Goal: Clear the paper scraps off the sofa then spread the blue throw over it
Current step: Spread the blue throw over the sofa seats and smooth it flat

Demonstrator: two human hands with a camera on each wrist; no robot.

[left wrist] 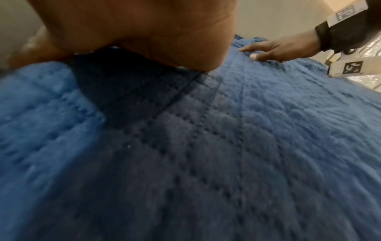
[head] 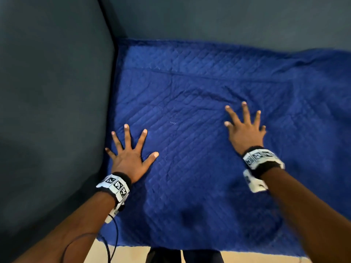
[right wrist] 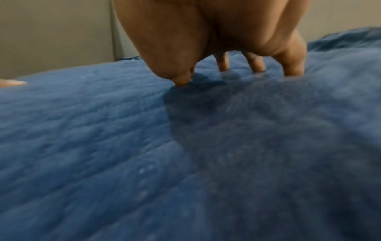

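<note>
Smoothing was the step in hand, as we judged it. Nearest us, the front edge of the blue throw [head: 190,168] hung over the seat front, with pale floor [head: 136,255] showing below it. No paper scraps showed in any view, so clearing looked done.

Our left hand [head: 131,160] lay palm-down on the throw near the sofa arm [head: 53,111], fingers splayed and straight, gripping nothing. Further in, our right hand [head: 245,131] also sat on the cloth with fingers spread; the right wrist view showed its fingertips [right wrist: 182,82] dug into the quilting with the palm lifted off, so it pressed but pinched nothing.

Beyond the hands, the throw covered the seat up to the sofa backrest [head: 228,19], its far edge lying along the base. A long crease ran across the cloth ahead of the hands, and the right portion bunched into folds near the frame edge.

To do it well, we reckoned: keep palms flat, sweep outward from centre, left toward the arm, right toward the bunched side. Fingertip pressure alone would drag and re-wrinkle the cloth; flatter contact spreads load. Push that crease back toward the backrest last. Watch the front overhang so it didn't get pulled up unevenly.
</note>
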